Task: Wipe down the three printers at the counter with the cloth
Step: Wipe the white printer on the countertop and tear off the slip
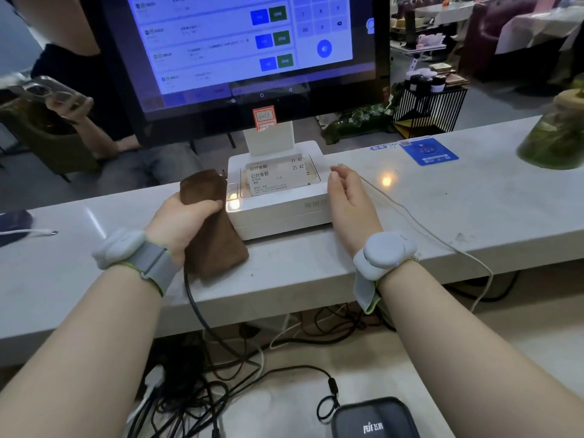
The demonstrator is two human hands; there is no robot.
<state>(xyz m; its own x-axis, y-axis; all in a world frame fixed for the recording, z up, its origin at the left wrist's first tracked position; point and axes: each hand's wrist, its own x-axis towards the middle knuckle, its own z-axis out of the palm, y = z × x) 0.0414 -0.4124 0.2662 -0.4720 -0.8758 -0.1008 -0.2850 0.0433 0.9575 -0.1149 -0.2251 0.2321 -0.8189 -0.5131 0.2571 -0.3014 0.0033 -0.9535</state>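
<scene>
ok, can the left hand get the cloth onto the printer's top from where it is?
Probably yes. The left hand grips the cloth right beside the left edge of the printer, nothing between them. A receipt lies across the top, so it would likely get wiped over or need lifting.

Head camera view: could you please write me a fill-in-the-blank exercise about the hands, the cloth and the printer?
The left hand grips a cloth whose colour is ____.
The cloth is held at the ____ side of the white printer.
The open hand beside the printer is the person's ____ hand.
Missing words: brown, left, right.
</scene>
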